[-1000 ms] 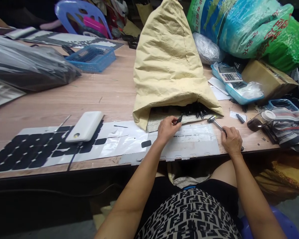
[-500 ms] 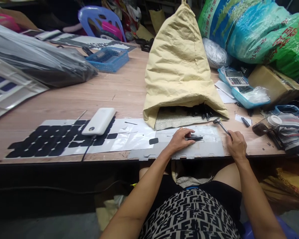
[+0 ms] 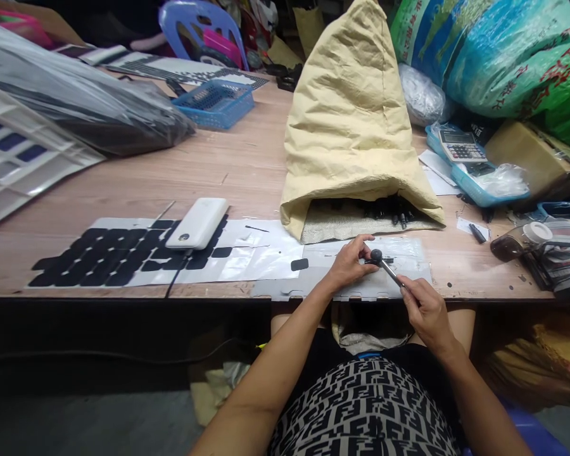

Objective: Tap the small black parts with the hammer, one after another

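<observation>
My right hand [image 3: 425,307] is wrapped around the handle of a small hammer [image 3: 390,272] with a metal shaft. Its dark, rounded head is over a slim black part [image 3: 387,260] lying on a grey sheet [image 3: 278,288]; whether they touch cannot be told. With thumb and fingers closed, my left hand [image 3: 349,265] holds the left end of that part, mostly hidden by the fingers and the hammer head. A flat black pad [image 3: 299,264] lies on the sheet to the left of this hand.
Behind my hands stands a yellow sack [image 3: 346,120], its mouth showing black pieces [image 3: 401,218]. A white power bank [image 3: 198,223] with a cable rests on black pads [image 3: 99,253] at left. Toward the right are a jar [image 3: 515,242] and a calculator [image 3: 460,147].
My right hand has brought the hammer left, from beside the sheet to over the black part. My left hand stays at the part. The view has shifted slightly.
</observation>
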Demonstrator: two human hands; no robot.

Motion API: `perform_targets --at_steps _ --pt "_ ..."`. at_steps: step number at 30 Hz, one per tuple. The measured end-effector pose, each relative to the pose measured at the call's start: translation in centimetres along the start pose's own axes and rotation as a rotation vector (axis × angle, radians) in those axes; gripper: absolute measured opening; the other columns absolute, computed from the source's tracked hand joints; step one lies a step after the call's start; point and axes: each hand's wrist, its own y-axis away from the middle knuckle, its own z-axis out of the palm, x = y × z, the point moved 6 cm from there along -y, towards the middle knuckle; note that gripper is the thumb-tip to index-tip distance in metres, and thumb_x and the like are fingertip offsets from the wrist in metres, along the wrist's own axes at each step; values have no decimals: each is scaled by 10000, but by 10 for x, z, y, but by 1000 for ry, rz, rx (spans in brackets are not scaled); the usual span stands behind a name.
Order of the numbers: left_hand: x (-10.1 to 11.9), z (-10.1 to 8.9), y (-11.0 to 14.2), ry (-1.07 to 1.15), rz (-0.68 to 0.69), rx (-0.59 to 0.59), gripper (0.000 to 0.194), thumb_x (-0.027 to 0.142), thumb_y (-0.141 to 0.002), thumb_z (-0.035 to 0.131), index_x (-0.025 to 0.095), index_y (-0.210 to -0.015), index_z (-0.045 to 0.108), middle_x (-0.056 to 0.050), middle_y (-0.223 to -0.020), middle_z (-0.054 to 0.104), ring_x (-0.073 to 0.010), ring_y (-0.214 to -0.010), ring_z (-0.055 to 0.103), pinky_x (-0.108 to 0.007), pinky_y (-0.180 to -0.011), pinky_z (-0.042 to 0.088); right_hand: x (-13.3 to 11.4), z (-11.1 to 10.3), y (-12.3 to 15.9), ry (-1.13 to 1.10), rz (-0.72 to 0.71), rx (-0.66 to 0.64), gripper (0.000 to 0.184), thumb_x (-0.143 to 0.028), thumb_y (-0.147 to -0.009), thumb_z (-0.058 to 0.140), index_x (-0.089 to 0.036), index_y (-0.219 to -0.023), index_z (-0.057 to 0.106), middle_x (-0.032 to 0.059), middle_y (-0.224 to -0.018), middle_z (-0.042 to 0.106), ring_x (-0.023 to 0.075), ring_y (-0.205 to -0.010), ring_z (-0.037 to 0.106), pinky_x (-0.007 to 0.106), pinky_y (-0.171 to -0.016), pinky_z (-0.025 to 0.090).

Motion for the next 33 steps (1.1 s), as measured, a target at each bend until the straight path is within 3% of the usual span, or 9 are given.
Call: perform_targets --at_steps 3,7,14,18,21,26,29,33 --pt "1 0 0 -10 -5 -3 665 174 -678 831 250 -1267 532 51 -818 616 -164 -804 587 -301 -795 443 1 2 0 50 9 -14 329 -276 -1010 496 -273 -1257 713 53 -921 721 180 -824 683 320 -790 568" --pt "3 -1 0 -48 9 -3 621 172 -681 827 255 -1246 580 43 -814 631 -179 -832 596 -308 -801 450 -2 -7 -1 29 18 24 328 -289 -1013 497 -282 -1266 706 59 -971 726 191 -889 693 333 -832 572" --pt "7 -1 -2 -144 60 -22 264 232 -705 857 213 -949 759 -25 -852 704 -218 -891 576 -347 -829 456 7 -9 6 47 61 11 307 -283 -1003 520 -269 -1238 716 45 -945 727 184 -852 687 331 -807 557" --pt "6 0 -2 -164 55 -38 203 248 -727 845 216 -918 783 -36 -873 721 -227 -914 583 -359 -851 462 15 -18 1 27 69 56 298 -293 -998 534 -256 -1229 718 51 -1007 734 185 -919 691 325 -841 551" --pt "6 0 -2 -170 58 -51 184 244 -745 822 215 -923 783 -38 -892 725 -228 -923 584 -360 -856 462 33 -33 -9 129 104 137 308 -317 -994 526 -250 -1220 724 60 -1019 732 202 -939 684 336 -859 538" --pt "4 2 0 -179 75 -89 164 274 -761 798 223 -916 785 -39 -890 714 -235 -934 574 -367 -878 458 86 -59 -23 539 180 232 316 -292 -959 523 -237 -1169 753 69 -920 693 221 -893 619 327 -794 467" --pt "6 2 0 -207 106 -139 157 329 -760 802 249 -896 796 -38 -907 697 -241 -951 562 -389 -917 449 109 -65 -27 680 180 257 321 -272 -952 508 -236 -1159 751 74 -912 663 222 -879 558 328 -781 417" --pt "14 3 5 -224 172 -243 150 385 -760 824 301 -884 822 -45 -1085 688 -263 -1071 554 -438 -1028 414 120 -64 -27 758 179 291 323 -269 -954 501 -234 -1168 740 82 -938 643 221 -869 507 331 -776 380"
